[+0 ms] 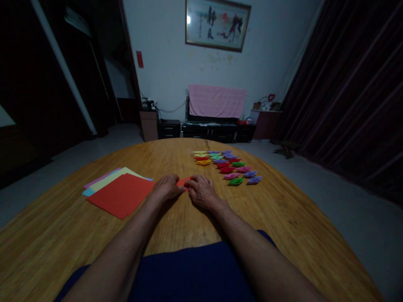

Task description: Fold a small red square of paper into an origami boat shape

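A small piece of orange-red paper [182,182] lies on the wooden table between my hands, partly covered by them. My left hand [167,187] grips its left side, fingers bent and pressed together. On the other side, my right hand [201,192] has its curled fingers closed on the paper's right edge. How the paper is folded cannot be made out under the fingers. Left of my hands lies a fanned stack of coloured sheets, with a red-orange sheet [121,195] on top and a yellow sheet [105,181] showing behind it.
Several folded paper boats stand in rows at the right, among them a green boat [236,181] and a purple boat [255,180]. The round wooden table [270,235] curves away at both sides. Beyond it, a pink cloth [217,100] hangs over a screen on a low cabinet.
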Available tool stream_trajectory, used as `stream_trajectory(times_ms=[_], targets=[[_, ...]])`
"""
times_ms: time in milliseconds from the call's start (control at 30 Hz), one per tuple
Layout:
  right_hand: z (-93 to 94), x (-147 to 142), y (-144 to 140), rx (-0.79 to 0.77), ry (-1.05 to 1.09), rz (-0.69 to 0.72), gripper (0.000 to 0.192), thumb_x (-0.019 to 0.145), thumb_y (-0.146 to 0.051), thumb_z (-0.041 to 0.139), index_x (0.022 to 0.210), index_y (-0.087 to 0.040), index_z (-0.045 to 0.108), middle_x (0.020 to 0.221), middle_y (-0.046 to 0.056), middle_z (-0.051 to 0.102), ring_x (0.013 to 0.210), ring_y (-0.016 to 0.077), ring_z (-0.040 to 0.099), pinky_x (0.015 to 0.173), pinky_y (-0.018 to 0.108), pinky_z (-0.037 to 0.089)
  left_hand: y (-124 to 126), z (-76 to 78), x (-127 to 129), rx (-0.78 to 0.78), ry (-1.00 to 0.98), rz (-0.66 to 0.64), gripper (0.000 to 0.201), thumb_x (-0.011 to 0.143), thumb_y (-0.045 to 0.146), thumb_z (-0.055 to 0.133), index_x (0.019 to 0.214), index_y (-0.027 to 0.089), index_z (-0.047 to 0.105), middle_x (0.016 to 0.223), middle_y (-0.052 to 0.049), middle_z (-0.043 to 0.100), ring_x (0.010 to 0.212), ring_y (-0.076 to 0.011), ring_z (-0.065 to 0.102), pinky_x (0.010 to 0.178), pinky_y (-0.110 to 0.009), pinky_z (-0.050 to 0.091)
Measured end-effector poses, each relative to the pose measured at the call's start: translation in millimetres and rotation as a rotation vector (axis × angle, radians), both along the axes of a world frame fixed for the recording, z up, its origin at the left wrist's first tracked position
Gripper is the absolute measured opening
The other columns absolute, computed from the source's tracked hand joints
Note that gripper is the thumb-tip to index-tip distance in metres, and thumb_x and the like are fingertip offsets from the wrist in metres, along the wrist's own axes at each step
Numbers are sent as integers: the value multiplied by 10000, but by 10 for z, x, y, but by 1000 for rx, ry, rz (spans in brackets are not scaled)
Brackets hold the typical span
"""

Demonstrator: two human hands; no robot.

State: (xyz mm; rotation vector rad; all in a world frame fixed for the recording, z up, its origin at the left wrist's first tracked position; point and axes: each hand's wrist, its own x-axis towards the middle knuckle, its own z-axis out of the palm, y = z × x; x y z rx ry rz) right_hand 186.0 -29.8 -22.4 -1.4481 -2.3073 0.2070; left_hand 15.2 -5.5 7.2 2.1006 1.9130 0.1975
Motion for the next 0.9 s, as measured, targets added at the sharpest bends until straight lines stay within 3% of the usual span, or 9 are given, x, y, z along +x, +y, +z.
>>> stream_trajectory(times_ms=[167, 367, 567, 667, 767, 900], targets=[[15, -3, -14, 2, -12, -4, 311, 968, -261, 446, 1197, -286, 655, 1303, 72, 556, 1227, 249, 455, 969, 431, 328, -48, 92, -111, -23, 3, 79, 451, 813, 428, 635, 1169, 152, 614, 1267, -177, 642, 1203, -314, 577, 936, -370, 455], [25, 4, -7, -16, -21, -5, 306, 973, -264, 452, 1206, -286, 649, 1321, 66, 549, 1227, 244, 458, 986, 424, 324, 19, 69, -275, -24, -13, 136, 503, 795, 377, 669, 1227, 146, 556, 1307, -193, 614, 1212, -301, 573, 946, -367, 460], [6, 12, 13, -6, -14, 11, 308, 972, -261, 452, 1206, -280, 652, 1308, 68, 557, 1225, 244, 460, 1002, 423, 321, 28, 116, -302, 35, -16, 146, 416, 746, 225, 659, 1157, 165, 647, 1228, -178, 662, 1166, -303, 600, 895, -344, 463], [-14, 11, 21, 3, -13, 5, 306, 969, -259, 453, 1196, -284, 658, 1306, 69, 560, 1223, 246, 462, 1008, 426, 320, 27, 104, -198, 98, -74, 79, 316, 783, 225, 603, 1079, 161, 695, 1073, -128, 717, 1038, -243, 639, 840, -303, 458], [-39, 13, 32, 14, -7, 5, 305, 964, -262, 462, 1197, -289, 657, 1311, 70, 557, 1227, 247, 460, 1010, 427, 322, 29, 22, -73, 57, -213, -80, 215, 796, 276, 571, 896, 167, 728, 810, -55, 712, 774, -175, 638, 675, -261, 442], [-48, 17, 33, 24, 3, 5, 307, 970, -269, 456, 1205, -293, 653, 1297, 71, 561, 1224, 243, 462, 1012, 425, 322, 30, -69, 1, 40, -176, -104, 200, 780, 315, 596, 824, 170, 727, 766, -43, 700, 734, -168, 606, 617, -255, 399]])
